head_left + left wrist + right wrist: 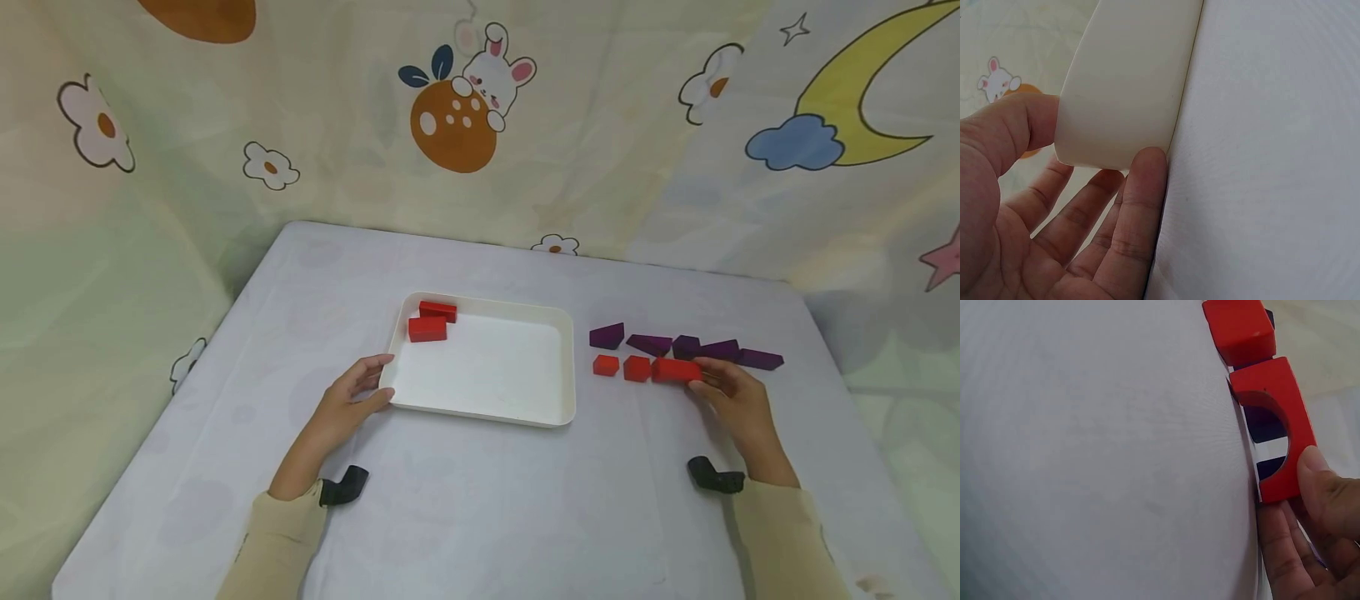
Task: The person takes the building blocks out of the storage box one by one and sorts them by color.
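At the front left corner of a white tray (pixel 487 412), my left hand (pixel 352 396) grips the edge. The left wrist view shows the thumb on the rim and the fingers against the outer wall (pixel 1129 81). My right hand (pixel 738 408) pinches the right end of a red arch block (pixel 672 370) between thumb and fingers. Its half-round cutout shows in the right wrist view, where the arch block (pixel 1294 419) stands close beside a red block (pixel 1241 331). Two red blocks, one front (pixel 427 330) and one behind (pixel 438 312), lie in the tray's back left corner.
Left of the arch block sit two small red blocks, one nearer it (pixel 637 368) and one farther (pixel 606 365). Behind them runs a row of several purple blocks (pixel 607 336), the last purple block (pixel 761 359) beyond my right hand. A white cloth (pixel 525 508) covers the table.
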### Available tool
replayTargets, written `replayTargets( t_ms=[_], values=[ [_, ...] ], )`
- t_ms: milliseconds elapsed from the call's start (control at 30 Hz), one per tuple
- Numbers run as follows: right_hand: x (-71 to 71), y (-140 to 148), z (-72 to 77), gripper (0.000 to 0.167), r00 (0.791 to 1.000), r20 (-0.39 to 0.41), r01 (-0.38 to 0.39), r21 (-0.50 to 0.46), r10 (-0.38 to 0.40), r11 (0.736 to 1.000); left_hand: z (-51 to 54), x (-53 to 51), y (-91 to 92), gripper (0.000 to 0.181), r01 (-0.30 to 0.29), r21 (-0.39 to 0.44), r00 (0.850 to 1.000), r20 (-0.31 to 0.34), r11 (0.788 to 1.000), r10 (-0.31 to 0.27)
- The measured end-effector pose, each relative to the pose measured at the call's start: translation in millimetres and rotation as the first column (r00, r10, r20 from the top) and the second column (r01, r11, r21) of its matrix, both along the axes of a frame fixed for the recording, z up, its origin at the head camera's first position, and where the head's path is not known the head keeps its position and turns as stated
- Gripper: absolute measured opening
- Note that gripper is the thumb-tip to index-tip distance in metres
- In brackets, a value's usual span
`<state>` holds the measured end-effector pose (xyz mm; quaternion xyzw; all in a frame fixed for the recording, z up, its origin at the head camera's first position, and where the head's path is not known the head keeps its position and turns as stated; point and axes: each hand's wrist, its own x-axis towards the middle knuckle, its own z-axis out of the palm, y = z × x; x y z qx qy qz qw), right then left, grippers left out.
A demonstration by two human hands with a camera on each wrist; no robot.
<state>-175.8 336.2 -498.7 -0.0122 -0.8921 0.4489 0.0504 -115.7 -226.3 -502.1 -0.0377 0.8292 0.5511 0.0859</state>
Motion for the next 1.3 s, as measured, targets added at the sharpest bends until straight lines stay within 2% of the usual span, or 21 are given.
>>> replayTargets(
  t_ms=[167, 300, 400, 533, 700, 900, 1100, 1300],
  values=[
    [-2.4, -3.4, 5.4, 0.050, 0.995, 0.099, -0.002, 0.080, -0.006, 0.997, 0.3, 1.1, -0.8, 0.057, -0.006, 0.008, 1.000, 0.004, 1.000, 0.006],
    [3.2, -7.9, 15.0, 0.056, 0.986, 0.161, 0.024, 0.151, -0.049, 0.988, -1.3, 0.4, -1.0, 0.057, -0.005, 0.025, 1.000, 0.003, 1.000, 0.005],
    [10.9, -14.2, 21.8, 0.057, 0.983, 0.134, 0.100, 0.171, -0.124, 0.980, -2.1, 0.1, -0.3, 0.058, -0.002, 0.029, 1.000, -0.001, 1.000, 0.002],
    [18.5, -30.4, 33.9, 0.052, 0.984, 0.039, 0.169, 0.128, -0.175, 0.977, -2.6, -0.4, 1.1, 0.058, 0.005, 0.024, 1.000, -0.014, 1.000, -0.005],
    [16.3, -57.4, 50.7, 0.047, 0.996, -0.054, 0.078, 0.062, -0.074, 0.995, -3.0, 0.0, 0.7, 0.057, 0.001, 0.015, 1.000, -0.022, 1.000, -0.001],
    [2.0, -91.6, 62.4, 0.042, 0.995, -0.075, -0.070, 0.004, 0.070, 0.998, -1.5, -0.7, 1.3, 0.058, -0.006, 0.024, 1.000, -0.003, 1.000, 0.006],
    [-18.1, -131.1, 71.0, 0.040, 0.983, -0.053, -0.178, -0.042, 0.176, 0.983, -0.1, -0.7, 1.0, 0.058, -0.011, 0.035, 1.000, 0.003, 0.999, 0.011],
    [-36.3, -169.2, 74.1, 0.044, 0.953, -0.020, -0.302, -0.067, 0.301, 0.951, -0.5, -0.4, -0.4, 0.058, -0.002, 0.060, 1.000, -0.007, 0.998, 0.002]
  ],
)
